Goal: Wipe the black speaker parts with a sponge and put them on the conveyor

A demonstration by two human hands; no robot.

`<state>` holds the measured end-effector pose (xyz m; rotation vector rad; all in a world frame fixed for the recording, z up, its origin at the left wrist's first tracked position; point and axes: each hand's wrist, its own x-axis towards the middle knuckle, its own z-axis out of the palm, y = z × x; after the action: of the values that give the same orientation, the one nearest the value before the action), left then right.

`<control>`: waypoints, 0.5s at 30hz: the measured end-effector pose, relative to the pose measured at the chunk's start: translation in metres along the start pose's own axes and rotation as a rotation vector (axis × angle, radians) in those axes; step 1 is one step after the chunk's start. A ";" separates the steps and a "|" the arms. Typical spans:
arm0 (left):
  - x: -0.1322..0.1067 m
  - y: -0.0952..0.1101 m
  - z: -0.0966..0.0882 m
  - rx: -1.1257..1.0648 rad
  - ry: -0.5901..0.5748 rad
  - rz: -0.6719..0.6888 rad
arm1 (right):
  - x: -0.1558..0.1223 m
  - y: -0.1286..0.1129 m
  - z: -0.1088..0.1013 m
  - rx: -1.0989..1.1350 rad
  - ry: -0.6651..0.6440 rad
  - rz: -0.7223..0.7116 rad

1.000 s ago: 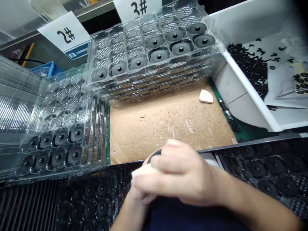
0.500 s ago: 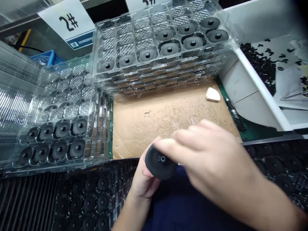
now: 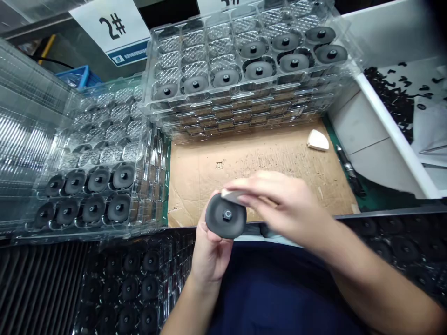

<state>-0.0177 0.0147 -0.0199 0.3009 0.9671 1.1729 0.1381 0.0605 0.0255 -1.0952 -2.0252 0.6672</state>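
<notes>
My left hand (image 3: 213, 251) is closed around a black rounded disc-shaped part (image 3: 226, 216) and holds it tilted toward me, above my lap at the near edge of the work surface. A short hollow stem stands at the middle of the disc. In my right hand (image 3: 279, 204), a thin white pad (image 3: 234, 195) is pinched between thumb and fingers. That pad meets the disc's upper rim. Part of the pad is covered by my fingers. A similar white wedge-shaped pad (image 3: 317, 140) lies on the cardboard sheet (image 3: 195, 177).
Stacked clear trays (image 3: 223, 114) with similar discs stand at the back; another tray stack (image 3: 139, 186) is at left. Dark trays (image 3: 129, 288) sit lower down. A white bin (image 3: 394, 125) with small black pieces is at right, beside a black pen (image 3: 349, 170).
My right hand has drawn back and up from the disc's face, so the stem and white pad now show. The disc has shifted slightly left and up. The whole view has shifted a little.
</notes>
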 end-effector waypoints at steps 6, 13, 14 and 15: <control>-0.005 0.014 0.003 -0.026 -0.067 0.005 | -0.057 0.062 0.023 -0.004 -0.150 0.364; 0.000 0.006 0.020 -0.029 -0.095 -0.008 | -0.039 0.024 0.003 0.066 0.138 0.389; 0.001 0.003 0.022 -0.024 -0.074 -0.002 | -0.030 0.009 -0.003 0.085 0.240 0.312; 0.001 0.001 0.023 -0.014 -0.045 -0.001 | -0.024 -0.005 -0.007 0.079 0.285 0.185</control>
<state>-0.0005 0.0221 -0.0070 0.3147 0.9196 1.1667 0.1500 0.0384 0.0245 -1.2639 -1.6575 0.6385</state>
